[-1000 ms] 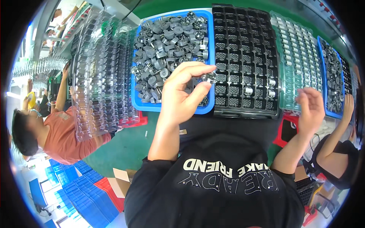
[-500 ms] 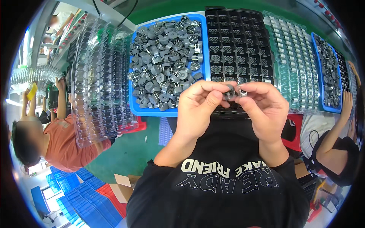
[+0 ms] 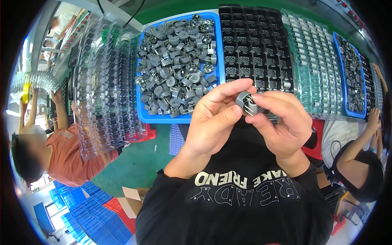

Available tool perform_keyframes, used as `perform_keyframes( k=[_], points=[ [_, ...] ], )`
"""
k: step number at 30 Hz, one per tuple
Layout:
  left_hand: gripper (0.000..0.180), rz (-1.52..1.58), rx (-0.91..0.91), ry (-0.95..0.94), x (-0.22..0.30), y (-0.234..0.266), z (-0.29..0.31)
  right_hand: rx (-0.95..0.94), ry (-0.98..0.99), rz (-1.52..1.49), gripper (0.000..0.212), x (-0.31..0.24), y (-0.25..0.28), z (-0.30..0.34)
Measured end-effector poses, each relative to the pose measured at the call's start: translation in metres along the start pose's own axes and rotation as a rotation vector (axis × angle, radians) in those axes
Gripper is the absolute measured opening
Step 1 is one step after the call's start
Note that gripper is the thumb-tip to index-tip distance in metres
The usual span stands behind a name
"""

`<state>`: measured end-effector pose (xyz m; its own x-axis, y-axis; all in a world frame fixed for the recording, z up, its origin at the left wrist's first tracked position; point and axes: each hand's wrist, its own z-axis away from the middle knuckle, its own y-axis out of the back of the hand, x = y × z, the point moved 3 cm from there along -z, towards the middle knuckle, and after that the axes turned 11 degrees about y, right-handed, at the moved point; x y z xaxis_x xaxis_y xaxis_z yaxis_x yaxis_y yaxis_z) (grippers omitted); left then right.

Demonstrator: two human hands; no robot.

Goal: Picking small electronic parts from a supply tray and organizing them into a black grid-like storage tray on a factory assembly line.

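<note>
Above the near edge of the black tray, my two hands meet in front of my chest. My left hand (image 3: 213,116) pinches a round grey plastic part with metal pins (image 3: 242,98) between thumb and forefinger, its open side turned to the right. Thumb and fingertips of my right hand (image 3: 286,116) close on a small silvery cylinder (image 3: 252,108), which sits against the open side of the grey part. Whether it is inside or only touching, I cannot tell. Thin metal pins stick out below the two parts.
A blue bin (image 3: 163,119) heaped with similar grey parts stands left of the black compartment tray (image 3: 255,45). Clear trays holding silvery cylinders (image 3: 314,61) lie to the right, with another blue bin (image 3: 350,109) beyond. Stacked clear trays (image 3: 104,90) and a co-worker (image 3: 67,153) are at left.
The silvery cylinder, apart to the right of the grey part before, has come up against it. The grey part has turned, so its pins now show.
</note>
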<state>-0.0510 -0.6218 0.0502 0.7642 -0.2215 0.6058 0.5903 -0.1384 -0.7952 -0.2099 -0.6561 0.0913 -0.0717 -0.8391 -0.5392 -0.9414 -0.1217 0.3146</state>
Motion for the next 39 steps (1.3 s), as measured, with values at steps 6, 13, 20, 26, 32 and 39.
perform_keyframes(
  k=[6,13,20,26,32,39],
  points=[
    [0.04,-0.099,0.006,-0.064,0.003,-0.001,0.003,0.004,0.009,0.023,0.032,-0.003,-0.004,0.001],
    [0.036,-0.164,0.032,-0.103,0.006,0.002,0.006,-0.012,0.022,0.035,0.031,-0.004,-0.007,0.001],
    [0.036,-0.12,0.048,-0.1,0.005,0.006,0.009,-0.009,0.018,0.068,0.032,-0.004,-0.014,0.002],
    [0.039,-0.186,0.078,-0.066,0.005,0.011,0.014,-0.031,0.044,0.058,0.031,-0.006,-0.015,-0.003],
    [0.035,-0.38,0.078,-0.243,0.004,0.011,0.015,-0.022,-0.097,-0.009,0.023,-0.001,-0.014,0.008],
    [0.051,-1.281,0.364,-0.285,0.021,0.009,0.023,-0.109,-0.327,0.105,0.011,0.027,0.012,0.019]
  ],
)
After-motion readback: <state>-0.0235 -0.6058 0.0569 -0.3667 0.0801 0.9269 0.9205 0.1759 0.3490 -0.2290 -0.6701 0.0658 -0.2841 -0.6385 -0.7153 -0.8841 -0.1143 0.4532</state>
